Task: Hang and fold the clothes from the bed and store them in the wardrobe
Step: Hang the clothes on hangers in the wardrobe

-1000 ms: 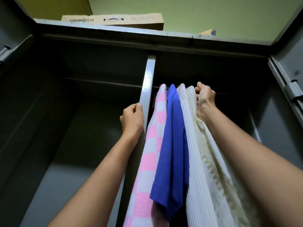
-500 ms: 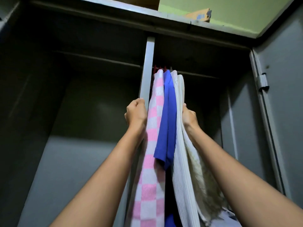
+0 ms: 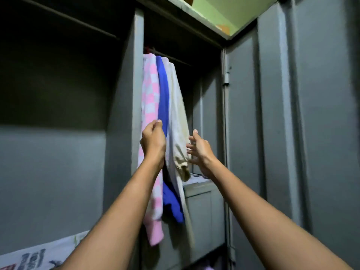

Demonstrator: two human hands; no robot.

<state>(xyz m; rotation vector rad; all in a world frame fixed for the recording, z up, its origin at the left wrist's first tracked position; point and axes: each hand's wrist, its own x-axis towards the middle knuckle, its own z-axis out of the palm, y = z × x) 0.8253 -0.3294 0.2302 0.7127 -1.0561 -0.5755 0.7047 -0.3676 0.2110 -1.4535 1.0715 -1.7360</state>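
Left hand (image 3: 153,140) grasps the pink checked garment (image 3: 149,94) hanging from the wardrobe rail (image 3: 181,61); right hand (image 3: 200,151) (fingers spread, released) hovers just right of the cream garment (image 3: 178,114).

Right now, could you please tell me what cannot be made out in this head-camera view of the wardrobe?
- Hangers: head view, only a red tip shows; the pink checked garment covers the rest.
- Left hand: head view, its back hides whether the fingers pinch cloth.
- Right hand: head view, blurred; contact with the cream garment unclear.
- Left compartment: head view, too dark.
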